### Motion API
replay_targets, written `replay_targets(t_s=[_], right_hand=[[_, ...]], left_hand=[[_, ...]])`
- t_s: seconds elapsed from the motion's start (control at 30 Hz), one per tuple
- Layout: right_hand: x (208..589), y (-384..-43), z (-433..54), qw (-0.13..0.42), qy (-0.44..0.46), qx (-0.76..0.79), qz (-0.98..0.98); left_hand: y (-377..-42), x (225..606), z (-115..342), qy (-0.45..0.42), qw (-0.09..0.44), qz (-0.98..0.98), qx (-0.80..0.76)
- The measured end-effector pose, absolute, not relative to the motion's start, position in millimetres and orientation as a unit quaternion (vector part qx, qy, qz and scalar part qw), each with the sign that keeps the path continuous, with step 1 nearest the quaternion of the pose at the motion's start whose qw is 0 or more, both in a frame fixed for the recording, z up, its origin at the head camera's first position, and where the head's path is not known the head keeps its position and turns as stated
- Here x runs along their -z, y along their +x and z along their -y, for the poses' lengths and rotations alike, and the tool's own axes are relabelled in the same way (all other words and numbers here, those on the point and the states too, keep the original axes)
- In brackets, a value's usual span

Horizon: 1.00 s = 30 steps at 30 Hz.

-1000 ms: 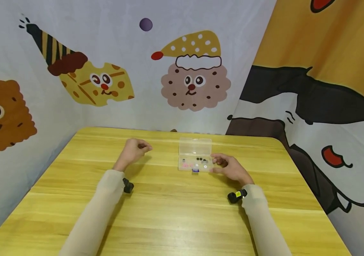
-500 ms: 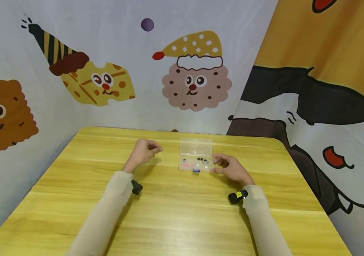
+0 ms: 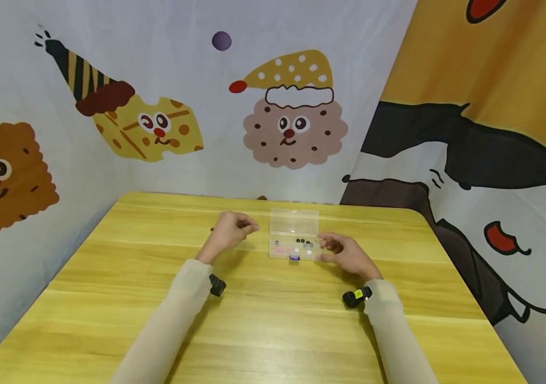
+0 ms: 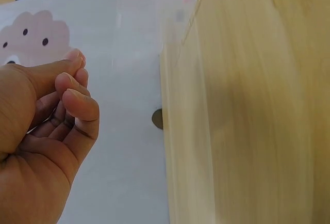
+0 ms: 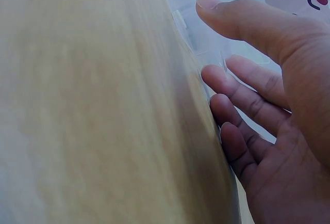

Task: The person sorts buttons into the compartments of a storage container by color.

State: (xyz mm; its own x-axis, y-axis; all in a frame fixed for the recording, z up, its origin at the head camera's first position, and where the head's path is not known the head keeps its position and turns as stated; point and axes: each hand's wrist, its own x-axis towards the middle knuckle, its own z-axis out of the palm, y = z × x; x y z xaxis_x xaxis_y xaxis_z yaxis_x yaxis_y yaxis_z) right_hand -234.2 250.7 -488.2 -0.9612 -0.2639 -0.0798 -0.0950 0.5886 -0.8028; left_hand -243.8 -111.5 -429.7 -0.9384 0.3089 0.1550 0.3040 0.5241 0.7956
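Note:
A clear plastic box stands on the table with its lid raised. Small black, pink and white pieces lie inside it, too small to identify. My left hand is in the air left of the box. In the left wrist view, the thumb and index fingertips meet and the other fingers curl; anything between the tips is hidden. My right hand holds the right end of the box, thumb at the front corner and fingers farther back. Loosely curled fingers show in the right wrist view against the box.
The wood-patterned table spreads around both arms. A tiny dark speck lies on it just left of my left hand. The blue latch sticks out at the box's front. A printed cloth hangs along the table's far edge.
My left hand has moved right, closer to the box, with its fingertips still together. The small dark speck has come into sight behind it. My right hand and the box have stayed put.

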Motion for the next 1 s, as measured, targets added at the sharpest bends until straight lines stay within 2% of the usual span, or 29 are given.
replay_targets(t_s=[0.23,1.0], right_hand=[[485,-238,-252,0.092,-0.100,0.442,-0.886],[488,-236,-252,0.102,-0.098,0.439,-0.887]], left_hand=[[-245,427,97,0.195,-0.005,-0.872,-0.450],[-246,436,70,0.222,0.031,-0.874,-0.431]])
